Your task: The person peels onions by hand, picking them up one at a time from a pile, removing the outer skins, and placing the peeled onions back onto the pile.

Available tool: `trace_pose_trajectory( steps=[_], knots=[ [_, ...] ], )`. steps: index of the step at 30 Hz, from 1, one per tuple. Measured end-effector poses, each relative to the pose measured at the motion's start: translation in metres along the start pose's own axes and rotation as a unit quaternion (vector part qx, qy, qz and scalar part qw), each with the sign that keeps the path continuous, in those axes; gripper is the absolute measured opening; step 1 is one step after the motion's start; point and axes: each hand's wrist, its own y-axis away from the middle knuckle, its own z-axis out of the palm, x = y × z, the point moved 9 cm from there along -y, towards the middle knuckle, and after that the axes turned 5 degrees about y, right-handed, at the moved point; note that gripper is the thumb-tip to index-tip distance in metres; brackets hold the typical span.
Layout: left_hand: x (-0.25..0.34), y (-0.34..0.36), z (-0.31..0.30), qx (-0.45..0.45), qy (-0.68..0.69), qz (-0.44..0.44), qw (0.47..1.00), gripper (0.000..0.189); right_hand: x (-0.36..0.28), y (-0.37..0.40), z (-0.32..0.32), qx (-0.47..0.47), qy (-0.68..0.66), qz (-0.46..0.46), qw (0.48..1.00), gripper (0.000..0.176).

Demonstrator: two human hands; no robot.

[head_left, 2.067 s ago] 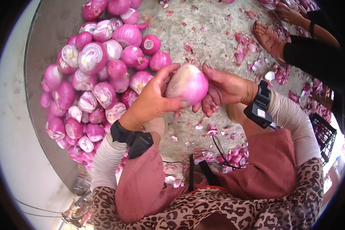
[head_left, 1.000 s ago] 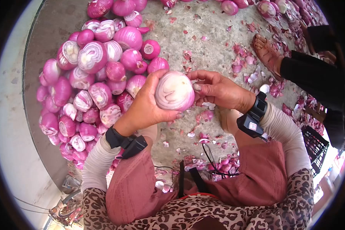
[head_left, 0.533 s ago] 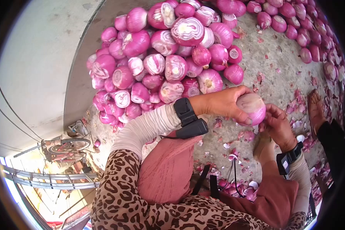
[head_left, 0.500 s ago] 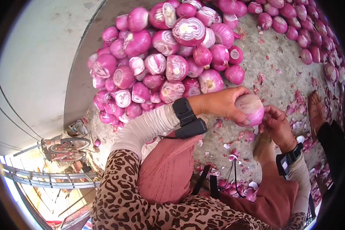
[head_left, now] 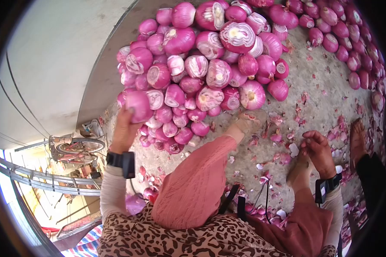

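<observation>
My left hand (head_left: 125, 130) grips a peeled purple onion (head_left: 138, 106) at the lower left edge of a big pile of onions (head_left: 197, 67). The held onion is slightly blurred. Many onions in the pile have cut ends with pale rings showing. On the right, my right hand (head_left: 320, 153) hovers over my foot and the littered ground with its fingers apart and curved, holding nothing I can see. Both wrists wear black straps with devices.
More onions (head_left: 341, 30) lie in a second heap at the upper right. Skins (head_left: 281, 157) litter the concrete floor. Another person's bare foot (head_left: 358, 141) stands at the right. A bicycle (head_left: 80, 145) and a metal ladder-like frame (head_left: 51, 182) are at the left, by a pale wall (head_left: 51, 55).
My left hand has moved far left with the onion, from in front of me to the pile's edge. My right hand has let go of the onion and sits slightly lower.
</observation>
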Motion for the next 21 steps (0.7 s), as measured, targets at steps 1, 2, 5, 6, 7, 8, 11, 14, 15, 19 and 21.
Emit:
trace_pose_trajectory(
  steps=[1, 2, 5, 6, 7, 8, 11, 14, 15, 19, 21],
  knots=[
    [0.004, -0.004, -0.039, 0.06, 0.008, -0.001, 0.998, 0.057, 0.001, -0.001, -0.002, 0.008, 0.005, 0.002, 1.0, 0.017],
    [0.015, -0.009, -0.053, 0.058, 0.011, 0.005, 0.998, 0.057, 0.0, -0.001, -0.003, 0.007, 0.008, -0.005, 1.0, 0.017],
    [0.041, -0.022, -0.09, 0.139, 0.023, 0.023, 0.99, 0.052, 0.003, 0.0, -0.008, 0.013, 0.009, -0.009, 1.0, 0.019],
    [0.057, -0.031, -0.09, 0.143, 0.009, 0.045, 0.989, 0.052, 0.003, 0.001, -0.01, 0.019, 0.001, -0.012, 1.0, 0.02],
    [0.072, -0.039, -0.087, 0.148, -0.004, 0.068, 0.987, 0.052, 0.002, 0.001, -0.012, 0.024, -0.007, -0.015, 1.0, 0.02],
    [0.082, -0.051, -0.08, 0.144, -0.002, 0.069, 0.987, 0.052, 0.001, 0.001, -0.014, 0.028, -0.007, -0.018, 0.999, 0.02],
    [0.12, -0.091, -0.045, 0.11, -0.071, 0.103, 0.986, 0.052, 0.0, 0.002, -0.017, 0.036, -0.01, -0.02, 0.999, 0.022],
    [0.144, -0.13, 0.008, 0.046, -0.184, 0.156, 0.969, 0.055, 0.0, 0.002, -0.019, 0.04, -0.01, -0.022, 0.999, 0.021],
    [0.149, -0.14, 0.022, 0.061, -0.251, 0.194, 0.946, 0.058, -0.002, 0.002, -0.015, 0.032, -0.007, -0.023, 0.999, 0.02],
    [0.141, -0.186, 0.055, 0.041, -0.531, 0.291, 0.795, 0.066, -0.002, 0.003, -0.019, 0.037, 0.001, -0.014, 0.999, 0.02],
    [0.128, -0.205, 0.063, -0.012, -0.48, 0.262, 0.837, 0.067, -0.01, 0.008, -0.021, 0.039, -0.015, -0.034, 0.999, 0.019]
  ],
)
